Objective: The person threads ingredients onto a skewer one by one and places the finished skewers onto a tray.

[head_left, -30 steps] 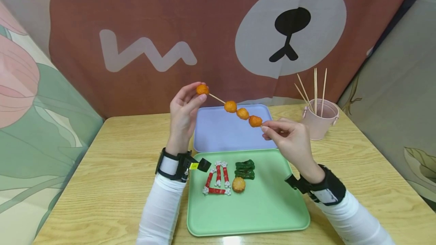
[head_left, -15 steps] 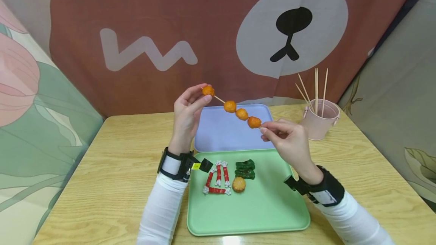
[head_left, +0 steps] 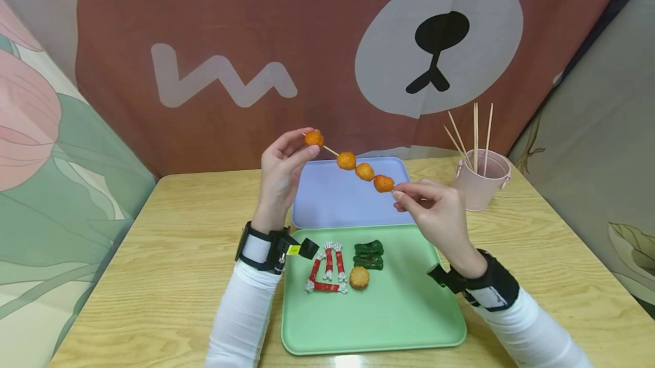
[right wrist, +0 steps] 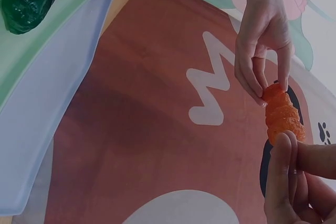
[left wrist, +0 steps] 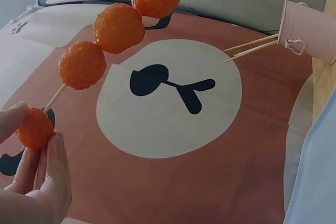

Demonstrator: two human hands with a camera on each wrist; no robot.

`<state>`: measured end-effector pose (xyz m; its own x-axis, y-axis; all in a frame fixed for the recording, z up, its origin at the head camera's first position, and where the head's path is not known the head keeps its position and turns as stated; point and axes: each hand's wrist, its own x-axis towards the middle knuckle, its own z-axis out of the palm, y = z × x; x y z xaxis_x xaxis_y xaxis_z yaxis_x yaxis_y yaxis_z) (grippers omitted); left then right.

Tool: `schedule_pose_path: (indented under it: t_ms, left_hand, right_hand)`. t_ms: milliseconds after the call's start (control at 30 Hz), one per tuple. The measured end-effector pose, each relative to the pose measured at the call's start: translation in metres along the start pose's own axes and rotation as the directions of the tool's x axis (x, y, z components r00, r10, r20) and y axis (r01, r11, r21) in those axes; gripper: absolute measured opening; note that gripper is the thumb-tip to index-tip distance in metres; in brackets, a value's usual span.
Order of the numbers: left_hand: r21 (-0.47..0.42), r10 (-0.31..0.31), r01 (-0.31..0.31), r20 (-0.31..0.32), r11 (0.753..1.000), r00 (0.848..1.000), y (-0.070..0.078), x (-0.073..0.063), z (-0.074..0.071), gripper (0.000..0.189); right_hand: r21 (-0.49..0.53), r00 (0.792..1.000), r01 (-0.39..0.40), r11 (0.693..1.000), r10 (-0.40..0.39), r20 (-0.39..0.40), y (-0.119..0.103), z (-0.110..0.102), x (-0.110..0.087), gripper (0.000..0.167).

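Note:
Above the trays, a thin wooden skewer (head_left: 330, 151) slants down to the right. My left hand (head_left: 280, 169) pinches a glossy orange food ball (head_left: 314, 139) between thumb and fingers; the skewer's tip pokes out just past it. A stretch of bare stick separates this ball from three more orange balls (left wrist: 119, 28) packed together toward the other end. My right hand (head_left: 435, 209) pinches the skewer's lower end, right beside the last ball. In the right wrist view the orange balls (right wrist: 283, 115) line up one behind another between the two hands.
The green tray (head_left: 389, 322) holds red-and-white bone-shaped pieces (head_left: 328, 286), dark green pieces (head_left: 368, 254) and a round yellow piece (head_left: 359, 278). A lilac tray (head_left: 353, 209) lies behind it. At the right stands a pink bucket (head_left: 476, 189) with several skewers (head_left: 488, 135).
My left hand has moved slightly right and down with its ball, shortening the bare stretch of skewer. The right hand and the other three balls have hardly moved.

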<state>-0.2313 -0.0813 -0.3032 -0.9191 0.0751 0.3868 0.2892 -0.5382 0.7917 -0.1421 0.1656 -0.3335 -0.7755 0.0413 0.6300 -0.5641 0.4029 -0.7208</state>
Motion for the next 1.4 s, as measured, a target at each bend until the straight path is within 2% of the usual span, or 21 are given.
schedule_pose_path:
  t_ms: [200,433,633,833,967,1033,1100,1200,1300,1400]
  left_hand:
    - [0.011,-0.009,0.009,0.022,1.0,1.0,0.002,-0.001,0.0,0.022]
    - [0.09,-0.048,0.037,0.116,0.995,0.992,-0.003,-0.004,0.007,0.022]
    - [0.102,-0.05,0.037,0.124,0.994,0.991,-0.005,-0.005,0.008,0.022]
    - [0.114,-0.055,0.04,0.131,0.993,0.99,-0.005,-0.004,0.007,0.023]
    - [0.105,-0.065,0.05,0.141,0.993,0.988,-0.005,-0.005,0.008,0.024]
    - [0.091,-0.068,0.055,0.151,0.994,0.986,-0.006,-0.005,0.009,0.024]
    - [0.08,-0.076,0.064,0.16,0.995,0.984,-0.007,-0.006,0.01,0.026]
    - [0.068,-0.095,0.084,0.175,0.994,0.98,-0.01,-0.006,0.011,0.028]
    - [0.083,-0.123,0.11,0.176,0.99,0.977,-0.014,-0.005,0.012,0.031]
    - [0.135,-0.142,0.121,0.163,0.983,0.976,-0.017,-0.004,0.01,0.034]
  right_hand:
    - [-0.004,1.0,0.002,1.0,-0.002,-0.007,-0.001,0.001,0.0,0.011]
    - [0.02,1.0,0.007,1.0,-0.007,0.004,-0.003,0.003,0.0,0.011]
    - [0.008,1.0,-0.014,1.0,0.014,0.02,-0.002,0.003,-0.001,0.011]
    - [-0.02,0.996,-0.044,0.999,0.046,0.071,-0.001,0.002,-0.001,0.01]
    - [-0.04,0.985,-0.081,0.996,0.086,0.151,-0.002,0.001,-0.001,0.008]
    - [-0.046,0.97,-0.114,0.992,0.121,0.209,-0.002,0.0,-0.001,0.008]
    - [-0.036,0.944,-0.173,0.984,0.176,0.28,-0.002,-0.001,0.0,0.01]
    - [0.006,0.878,-0.299,0.954,0.273,0.394,-0.003,-0.003,0.001,0.015]
    - [0.044,0.82,-0.401,0.915,0.337,0.463,-0.003,-0.004,0.003,0.021]
    - [0.054,0.8,-0.447,0.893,0.372,0.472,-0.002,-0.005,0.004,0.025]
